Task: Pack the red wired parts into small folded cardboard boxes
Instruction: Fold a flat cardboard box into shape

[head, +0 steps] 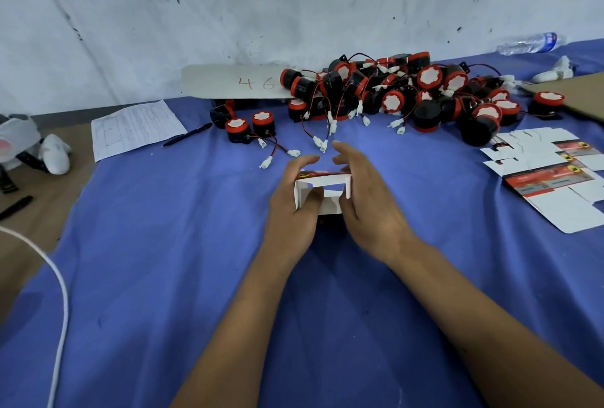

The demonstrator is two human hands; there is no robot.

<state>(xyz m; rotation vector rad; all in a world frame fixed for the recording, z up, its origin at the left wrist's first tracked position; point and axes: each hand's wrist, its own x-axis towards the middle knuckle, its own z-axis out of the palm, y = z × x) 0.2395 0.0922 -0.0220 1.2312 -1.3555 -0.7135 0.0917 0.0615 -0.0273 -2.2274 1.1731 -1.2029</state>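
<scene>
both hands gripping small cardboard box, flaps open

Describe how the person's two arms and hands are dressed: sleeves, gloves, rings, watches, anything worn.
Both are bare. The left hand and right hand wear no gloves, and no rings show on the visible fingers. Both forearms are uncovered as far as the bottom edge of the picture: no sleeves, watch, bracelet or markings can be seen on them.

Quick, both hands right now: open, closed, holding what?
Left hand: holding the small cardboard box, fingers curled round its left side.
Right hand: holding the same box on its right side, thumb at the opening, fingers stretched past it.
</scene>
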